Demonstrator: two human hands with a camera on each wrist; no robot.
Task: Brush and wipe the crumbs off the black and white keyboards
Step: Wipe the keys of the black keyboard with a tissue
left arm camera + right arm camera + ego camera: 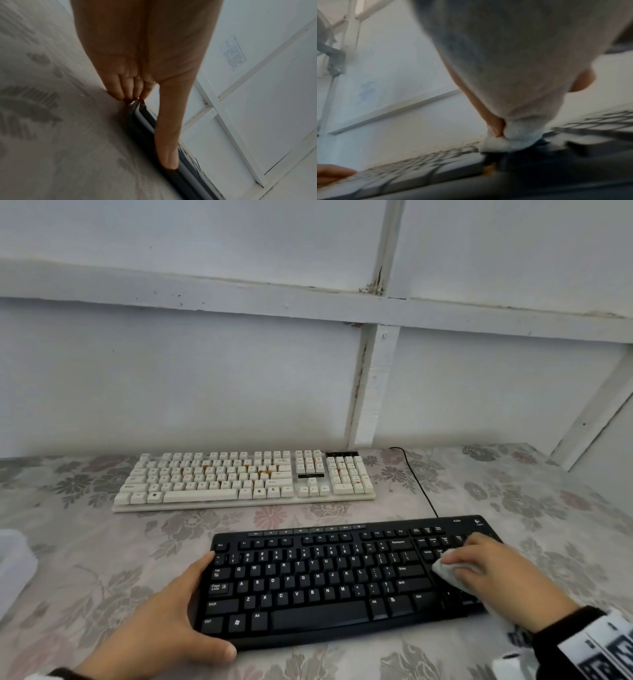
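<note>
A white cloth (451, 574) is held wadded under the right hand (493, 571), fingers curled over it, and is pressed onto the keys at the right end of the black keyboard (329, 580), approx. at the nav/arrow block. In the right wrist view the cloth (513, 83) fills most of the picture, w/ one fingertip (495, 125) seen at its edge and the keys blurred just beneath it.

The left hand (168, 619) is laid open against the opposite, left end of the black keyboard: fingers straight along the short edge, thumb along the front edge near the corner, nothing enclosed in the grip. In the left wrist view the left hand (145, 56) is seen w/ its fingertips (120, 93) touching the keyboard's corner and the thumb resting along its rim (187, 171).

Beyond both grips, further from the person, the white keyboard (245, 477) is lying on the floral-covered tabletop (85, 570), apart from the black one, w/ orange-brown crumbs (263, 472) scattered among its keys. A black cable (416, 477) is seen running from behind the black keyboard toward the wall (205, 371). A pale, blurred object (13, 563) is at the far left edge, well apart from the left grip.
</note>
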